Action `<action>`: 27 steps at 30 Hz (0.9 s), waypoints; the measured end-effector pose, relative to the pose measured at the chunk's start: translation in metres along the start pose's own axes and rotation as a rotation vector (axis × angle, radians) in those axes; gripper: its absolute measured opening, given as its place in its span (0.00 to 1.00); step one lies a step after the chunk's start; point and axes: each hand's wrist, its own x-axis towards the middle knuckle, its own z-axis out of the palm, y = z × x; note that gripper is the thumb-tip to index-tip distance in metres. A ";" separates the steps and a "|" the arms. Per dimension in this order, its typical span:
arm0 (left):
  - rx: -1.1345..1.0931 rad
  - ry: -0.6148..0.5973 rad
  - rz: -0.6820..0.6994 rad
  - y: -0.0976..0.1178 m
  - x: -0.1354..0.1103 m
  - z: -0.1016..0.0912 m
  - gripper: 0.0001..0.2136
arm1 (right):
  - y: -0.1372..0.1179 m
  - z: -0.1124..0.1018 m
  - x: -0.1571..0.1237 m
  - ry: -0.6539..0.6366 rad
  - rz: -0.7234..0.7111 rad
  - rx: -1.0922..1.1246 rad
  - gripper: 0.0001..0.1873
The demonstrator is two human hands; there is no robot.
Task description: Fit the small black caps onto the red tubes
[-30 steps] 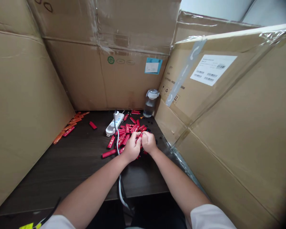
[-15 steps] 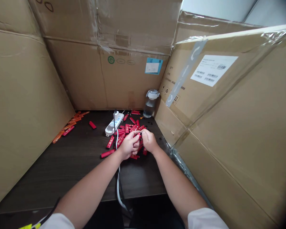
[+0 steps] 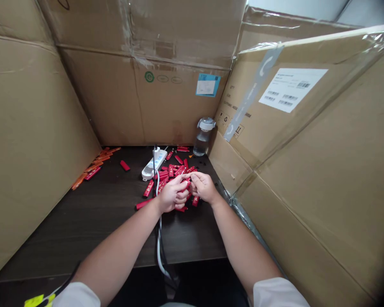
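Observation:
Fingers of my left hand (image 3: 172, 195) are curled round a small red stick-like piece (image 3: 188, 181), mostly covered by the hand. At its far end my right hand (image 3: 205, 187) is closed in a pinch, thumb against forefinger; what lies between those fingertips is too small to make out. Both hands meet above a loose pile of similar flat red pieces (image 3: 148, 188), several with black ends and pale printing. Part of the pile is hidden under my hands.
A white power strip (image 3: 147, 171) with plugs and cables stands left of the pile. Behind it is a clear water bottle (image 3: 202, 138). Orange strips (image 3: 80, 181) lie along the left cardboard wall (image 3: 35, 128). Tall cardboard (image 3: 307, 179) also encloses the dark table (image 3: 109, 221) at right.
My right hand has shifted slightly to the right, its fingertips still at the red piece. My left hand keeps its hold. The view has tilted a little.

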 end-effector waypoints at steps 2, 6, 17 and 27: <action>-0.043 -0.028 -0.012 0.002 -0.002 -0.001 0.17 | -0.002 -0.002 -0.001 -0.009 -0.027 0.018 0.18; -0.106 -0.082 -0.052 0.004 -0.004 -0.002 0.17 | -0.004 -0.003 -0.004 -0.043 -0.076 -0.042 0.17; 0.296 0.163 0.222 -0.014 0.008 0.007 0.23 | 0.009 0.003 0.011 0.311 -0.111 -0.039 0.15; 0.414 0.414 0.433 -0.016 0.019 -0.006 0.14 | 0.001 0.010 0.005 0.162 -0.014 0.057 0.12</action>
